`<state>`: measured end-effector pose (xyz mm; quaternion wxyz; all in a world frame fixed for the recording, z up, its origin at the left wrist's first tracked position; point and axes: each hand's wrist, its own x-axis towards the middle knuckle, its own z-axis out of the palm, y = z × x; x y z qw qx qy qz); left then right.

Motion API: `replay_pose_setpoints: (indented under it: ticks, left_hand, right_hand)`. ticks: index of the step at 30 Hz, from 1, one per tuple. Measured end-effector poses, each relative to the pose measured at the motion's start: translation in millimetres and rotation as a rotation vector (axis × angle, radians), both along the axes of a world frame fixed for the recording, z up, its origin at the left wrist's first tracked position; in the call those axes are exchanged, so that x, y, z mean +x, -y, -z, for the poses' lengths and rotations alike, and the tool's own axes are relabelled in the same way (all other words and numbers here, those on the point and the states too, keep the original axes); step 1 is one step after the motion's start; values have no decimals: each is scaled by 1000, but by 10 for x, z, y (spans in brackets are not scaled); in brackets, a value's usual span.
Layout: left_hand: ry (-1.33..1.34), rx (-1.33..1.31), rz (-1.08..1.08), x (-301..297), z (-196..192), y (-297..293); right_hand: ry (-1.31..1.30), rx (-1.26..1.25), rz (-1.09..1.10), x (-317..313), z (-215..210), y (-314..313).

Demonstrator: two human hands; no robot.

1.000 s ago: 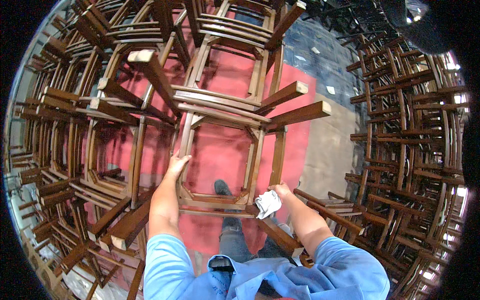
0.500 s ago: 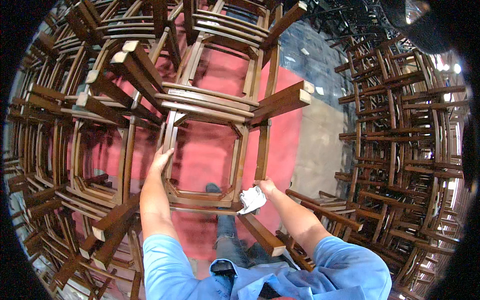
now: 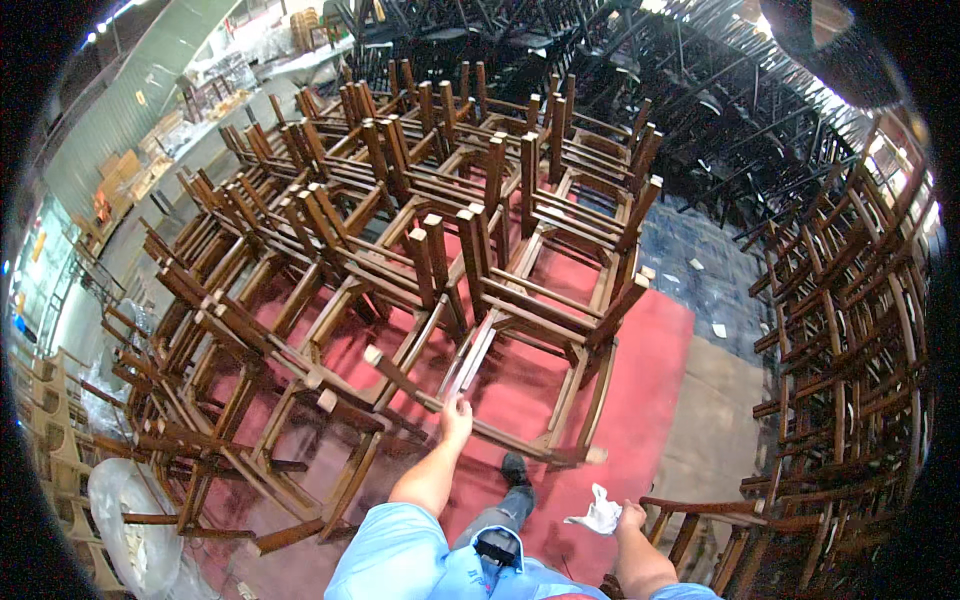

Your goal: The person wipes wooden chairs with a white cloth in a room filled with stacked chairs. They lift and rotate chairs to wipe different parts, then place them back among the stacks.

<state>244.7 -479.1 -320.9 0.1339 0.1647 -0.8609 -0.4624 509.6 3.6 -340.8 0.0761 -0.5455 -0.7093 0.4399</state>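
An upturned brown wooden chair frame (image 3: 578,395) stands in front of me, its legs pointing up and its seat opening showing the red floor covering. My left hand (image 3: 456,420) is closed on the near left part of this frame, partly hiding the wood under the fingers. Lower and to the right, my right hand (image 3: 632,516) grips a crumpled white cloth (image 3: 599,511) that hangs out to its left. That hand is apart from the frame, close to the end of a brown wooden rail (image 3: 690,505).
Rows of upturned chair frames (image 3: 330,225) fill the left and far side. Stacked brown chairs (image 3: 845,330) rise along the right, with black metal frames (image 3: 560,45) at the back. Red sheeting (image 3: 650,350) covers the floor. A clear plastic bag (image 3: 130,510) lies at lower left.
My view has tilted up and swung left, bringing the far rows into sight. My right hand has drawn back from the chair frame with the cloth; my left hand is now at its near left corner.
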Motion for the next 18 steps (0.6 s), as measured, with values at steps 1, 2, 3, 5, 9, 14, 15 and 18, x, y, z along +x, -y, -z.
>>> replay_pose_setpoints:
  ticks: [1,2,3,5,9,14,15,18]
  left_hand:
    - [39,-40,11,292,-99,-59]
    - [143,72,16,692,-162,-134]
    - [247,136,-7,1021,-153,43]
    - [376,18,11,1612,-122,259]
    - [580,158,240,1869,24,772]
    - [983,419,412,1913,-198,829]
    - [1104,421,636,2274,-301,127]
    - [1062,324,930,1529,-149,1074]
  right_hand:
    - [24,64,-38,368,46,-67]
    - [62,138,-66,784,40,-156]
    - [81,108,-98,1009,-109,114]
    - [132,67,-139,1399,-814,722]
    - [283,277,-216,2690,-860,1079]
    - [633,205,-246,4176,-636,1712]
    - [742,144,13,5340,-463,1798]
    - [643,-144,157,4542,-534,2722]
